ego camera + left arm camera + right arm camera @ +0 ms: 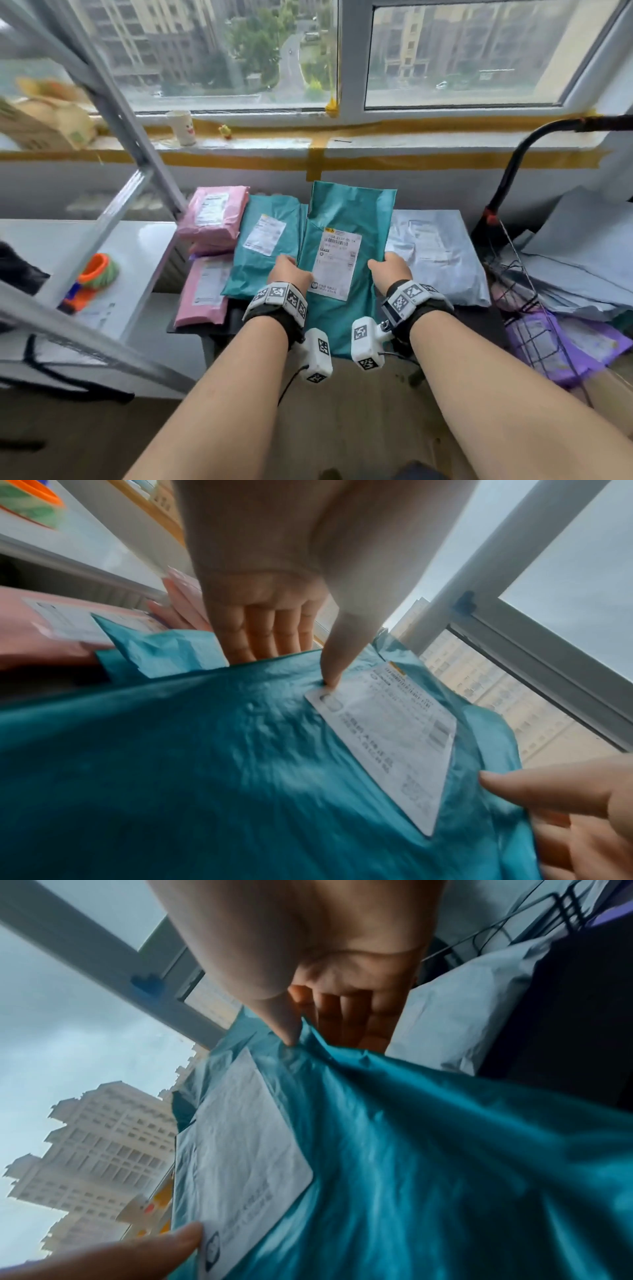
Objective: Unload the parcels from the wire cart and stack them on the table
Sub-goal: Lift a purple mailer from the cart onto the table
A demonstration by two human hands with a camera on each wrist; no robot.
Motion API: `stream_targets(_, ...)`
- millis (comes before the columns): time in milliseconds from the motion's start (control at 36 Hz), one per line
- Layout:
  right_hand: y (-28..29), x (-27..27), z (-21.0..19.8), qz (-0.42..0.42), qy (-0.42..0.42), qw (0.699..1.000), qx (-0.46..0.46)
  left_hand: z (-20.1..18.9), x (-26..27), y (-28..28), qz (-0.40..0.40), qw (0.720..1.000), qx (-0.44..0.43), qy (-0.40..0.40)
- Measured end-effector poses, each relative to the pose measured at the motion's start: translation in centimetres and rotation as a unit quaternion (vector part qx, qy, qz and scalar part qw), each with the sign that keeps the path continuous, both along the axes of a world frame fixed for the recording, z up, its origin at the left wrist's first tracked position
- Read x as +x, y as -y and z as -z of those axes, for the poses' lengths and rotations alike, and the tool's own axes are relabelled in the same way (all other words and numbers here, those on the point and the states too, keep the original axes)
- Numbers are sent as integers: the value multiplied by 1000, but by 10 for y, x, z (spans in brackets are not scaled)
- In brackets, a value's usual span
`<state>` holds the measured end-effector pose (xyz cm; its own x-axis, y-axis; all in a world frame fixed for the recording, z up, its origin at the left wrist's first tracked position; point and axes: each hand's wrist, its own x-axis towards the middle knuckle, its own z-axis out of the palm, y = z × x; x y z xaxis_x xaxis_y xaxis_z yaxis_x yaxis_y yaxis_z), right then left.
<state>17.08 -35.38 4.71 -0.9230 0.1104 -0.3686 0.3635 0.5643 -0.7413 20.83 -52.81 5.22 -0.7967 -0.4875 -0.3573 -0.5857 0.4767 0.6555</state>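
Both hands grip one teal parcel by its side edges, the left hand at nine o'clock and the right hand at three o'clock, thumbs on top and fingers underneath, holding it above the surface between another teal parcel and a grey parcel.

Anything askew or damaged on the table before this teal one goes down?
No damage shows. The teal parcel held by the left hand and right hand overhangs the table's near edge, and the other teal parcel lies slightly tilted.
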Motion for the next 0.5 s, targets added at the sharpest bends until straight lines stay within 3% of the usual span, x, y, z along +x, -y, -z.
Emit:
stream_targets(250, 66, -35, 20, -85, 15, 995, 46, 14, -21, 57, -54, 998, -34, -10)
stream_targets(500, 118, -112, 42, -130, 29, 990, 51, 23, -76, 104, -78, 993, -81, -20)
